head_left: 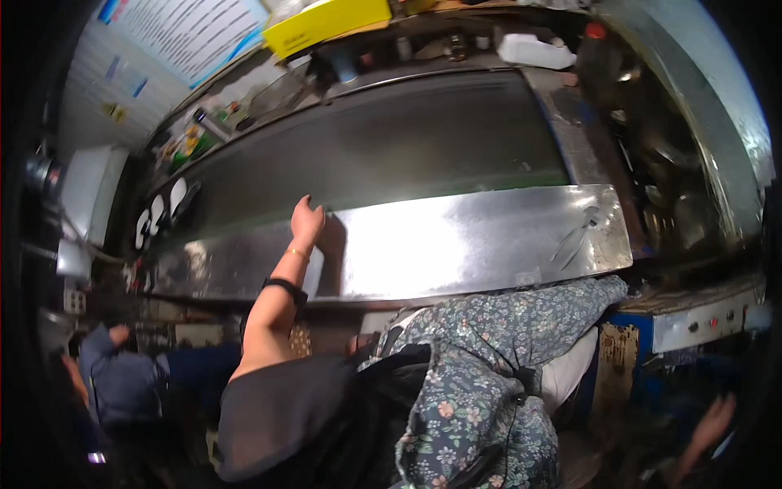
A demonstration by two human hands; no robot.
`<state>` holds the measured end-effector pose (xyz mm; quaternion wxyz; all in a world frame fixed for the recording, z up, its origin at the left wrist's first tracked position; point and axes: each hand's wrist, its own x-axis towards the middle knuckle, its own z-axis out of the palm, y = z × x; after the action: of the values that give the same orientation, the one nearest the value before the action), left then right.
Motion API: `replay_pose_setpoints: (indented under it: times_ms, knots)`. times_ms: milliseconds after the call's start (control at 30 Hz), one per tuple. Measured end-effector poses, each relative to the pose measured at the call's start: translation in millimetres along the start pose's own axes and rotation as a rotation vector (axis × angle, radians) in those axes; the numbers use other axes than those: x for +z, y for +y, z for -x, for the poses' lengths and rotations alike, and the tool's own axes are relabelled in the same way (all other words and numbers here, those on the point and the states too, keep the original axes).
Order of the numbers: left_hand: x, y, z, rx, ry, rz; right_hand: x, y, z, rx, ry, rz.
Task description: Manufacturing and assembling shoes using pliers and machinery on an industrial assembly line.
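My left hand (306,223) reaches forward over the front strip of a long conveyor. One finger points toward the dark belt (391,138) and the thumb stands apart from it; no object shows in the hand. Under it lies a shiny steel plate (423,244), its far edge bordered by green. Whether the hand touches the plate, I cannot tell. A bracelet and a black band circle my left wrist and forearm. Several white, sole-shaped pieces with dark parts (177,196) stand at the belt's left end. My right hand is out of view.
Behind the belt, a shelf holds a yellow box (330,26), a white jug (535,52) and small containers. A blurred hand (715,420) shows at lower right, apparently another person's. Someone in blue (122,371) is at lower left. Floral cloth (489,334) lies against the plate's near edge.
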<state>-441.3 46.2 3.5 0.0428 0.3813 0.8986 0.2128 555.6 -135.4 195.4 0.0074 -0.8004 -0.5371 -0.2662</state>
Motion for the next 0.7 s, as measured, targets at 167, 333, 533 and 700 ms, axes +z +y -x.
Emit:
replay_pose_setpoints:
  times_ms: [167,333,533,700]
  knots:
    - [-13.1,190.9,71.1,0.19,-0.783,1.03,-79.9,-277.0,48.8,-0.137,-0.332,-1.133]
    - [-149.9,329.7,201.8,0.952,-1.446,1.706,-240.8,-396.2,59.6,-0.326,0.111,-2.05]
    - [-233.0,369.5,243.5,1.415,-1.773,2.069,-295.3,-381.9,63.0,-0.491,0.337,-1.918]
    - [-247.1,362.5,250.3,1.516,-1.792,2.163,-311.6,-347.5,81.5,-0.543,0.476,-1.761]
